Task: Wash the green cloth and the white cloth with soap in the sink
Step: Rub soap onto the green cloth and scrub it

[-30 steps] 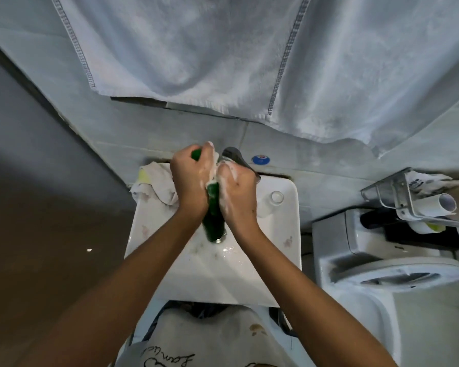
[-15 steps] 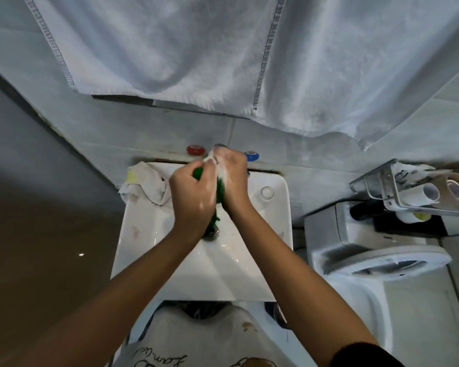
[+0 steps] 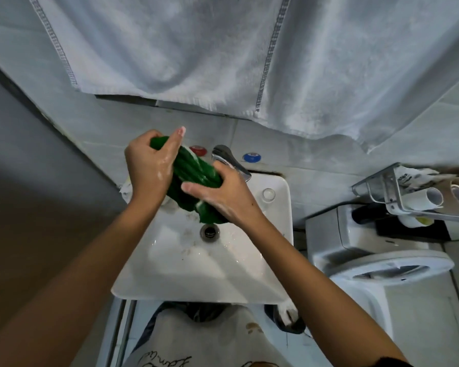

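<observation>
The green cloth is twisted into a thick roll above the white sink. My left hand grips its upper end, wet and soapy. Over the basin my right hand grips its lower end, and a green tail hangs down toward the drain. Only a small bit of the white cloth shows on the sink's back left corner, behind my left wrist.
A chrome tap sits at the sink's back, between a red knob and a blue knob. A big white towel hangs overhead. To the right stand a toilet and a metal rack with paper rolls.
My hands have pulled apart from a tight clasp. The green cloth is now stretched between them as a slanted roll, with the left hand higher and the right hand lower.
</observation>
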Motion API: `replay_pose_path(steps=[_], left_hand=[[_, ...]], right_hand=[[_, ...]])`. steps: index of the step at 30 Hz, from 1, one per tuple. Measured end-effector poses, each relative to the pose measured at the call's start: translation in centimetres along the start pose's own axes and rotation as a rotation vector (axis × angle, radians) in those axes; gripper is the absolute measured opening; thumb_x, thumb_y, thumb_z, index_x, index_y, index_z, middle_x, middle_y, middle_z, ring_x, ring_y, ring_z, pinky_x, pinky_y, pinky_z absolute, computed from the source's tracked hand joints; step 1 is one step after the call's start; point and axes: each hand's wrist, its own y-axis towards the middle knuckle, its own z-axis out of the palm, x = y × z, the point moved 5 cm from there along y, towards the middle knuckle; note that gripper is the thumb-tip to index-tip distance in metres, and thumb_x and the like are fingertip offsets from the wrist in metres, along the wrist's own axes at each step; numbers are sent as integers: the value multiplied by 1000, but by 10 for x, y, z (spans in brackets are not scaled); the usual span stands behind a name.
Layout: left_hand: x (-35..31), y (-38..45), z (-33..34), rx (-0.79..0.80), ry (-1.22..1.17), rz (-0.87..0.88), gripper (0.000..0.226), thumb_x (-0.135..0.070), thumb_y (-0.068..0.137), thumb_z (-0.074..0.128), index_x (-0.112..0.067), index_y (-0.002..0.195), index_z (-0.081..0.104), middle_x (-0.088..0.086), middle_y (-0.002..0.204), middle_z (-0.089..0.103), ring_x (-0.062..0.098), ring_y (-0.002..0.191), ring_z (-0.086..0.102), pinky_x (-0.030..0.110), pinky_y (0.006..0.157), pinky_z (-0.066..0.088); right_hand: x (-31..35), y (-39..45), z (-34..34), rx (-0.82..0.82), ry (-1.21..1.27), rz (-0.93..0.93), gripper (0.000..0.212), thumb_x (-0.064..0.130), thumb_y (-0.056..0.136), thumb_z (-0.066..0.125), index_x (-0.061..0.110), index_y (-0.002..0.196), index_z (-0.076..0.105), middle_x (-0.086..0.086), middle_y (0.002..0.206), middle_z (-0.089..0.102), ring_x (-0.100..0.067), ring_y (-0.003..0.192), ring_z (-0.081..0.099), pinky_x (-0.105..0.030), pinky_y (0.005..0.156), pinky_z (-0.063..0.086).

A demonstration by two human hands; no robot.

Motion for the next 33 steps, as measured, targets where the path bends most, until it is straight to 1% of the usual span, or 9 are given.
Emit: replay_pose_path(steps=[4, 10, 14, 19, 23, 25, 28, 31, 33], left_hand=[[-4, -1, -6, 103, 96, 26, 44, -42, 79, 71, -16, 55, 46, -2, 51, 42, 10, 49, 42, 27, 52, 38], [8, -2, -10, 318, 176, -73, 36, -35, 75, 76, -13, 62, 51, 1, 56, 48, 15, 53, 47, 32, 53, 41], [7, -4, -14, 501, 185, -87, 26, -24, 77, 76, -13, 68, 54, 0, 60, 55, 12, 54, 56, 25, 48, 44], [3, -8, -14, 858, 159, -52, 20, -6, 80, 72, -11, 72, 55, -10, 58, 60, 0, 54, 57, 15, 46, 43], [14, -13, -3, 1048, 609, 190, 22, -29, 72, 71, -25, 71, 49, -7, 64, 53, 9, 60, 50, 29, 55, 36], [22, -20, 4, 1072, 856, 229, 25, -28, 77, 68, -26, 92, 48, -2, 85, 59, 19, 75, 55, 32, 60, 40], [30, -27, 14, 1119, 1036, 202, 57, -27, 79, 65, -23, 128, 37, 5, 105, 61, 25, 88, 59, 33, 67, 47], [28, -26, 17, 1095, 1042, 234, 25, -28, 79, 65, -20, 101, 57, 3, 91, 63, 22, 82, 58, 33, 65, 46], [28, -26, 16, 1063, 1000, 248, 20, -36, 81, 66, -20, 91, 62, 1, 86, 64, 22, 81, 59, 33, 65, 45]], right_hand=[[-11, 0, -12, 117, -337, 50, 43, 44, 73, 75, 25, 107, 56, 2, 97, 64, -17, 86, 63, -39, 79, 56], [-20, 0, -40, 195, -493, 87, 25, 48, 72, 73, 31, 82, 56, 7, 79, 61, -14, 76, 60, -29, 62, 48], [-29, -3, -55, 165, -373, 90, 21, 43, 73, 76, 30, 85, 64, 7, 80, 69, -11, 73, 66, -30, 69, 54], [-35, -8, -61, 115, -32, 64, 13, 28, 81, 75, 27, 80, 62, 15, 66, 67, 3, 61, 61, -14, 59, 47], [-40, -7, -58, 47, 48, 32, 17, 31, 85, 70, 22, 87, 56, 5, 80, 64, -7, 71, 62, -20, 63, 48], [-40, -5, -55, 25, 69, 0, 18, 25, 86, 70, 25, 87, 53, 5, 81, 62, -10, 74, 62, -23, 67, 49], [-36, -4, -55, -7, 76, -85, 24, 14, 85, 71, 26, 85, 51, 6, 79, 58, -6, 72, 58, -20, 67, 48], [-32, -5, -55, 34, 57, -151, 28, 5, 83, 70, 23, 85, 49, 3, 78, 56, -2, 66, 54, -14, 61, 45], [-33, -4, -56, 54, 39, -166, 31, 2, 82, 70, 23, 86, 48, 4, 78, 56, -2, 66, 54, -14, 61, 45]])
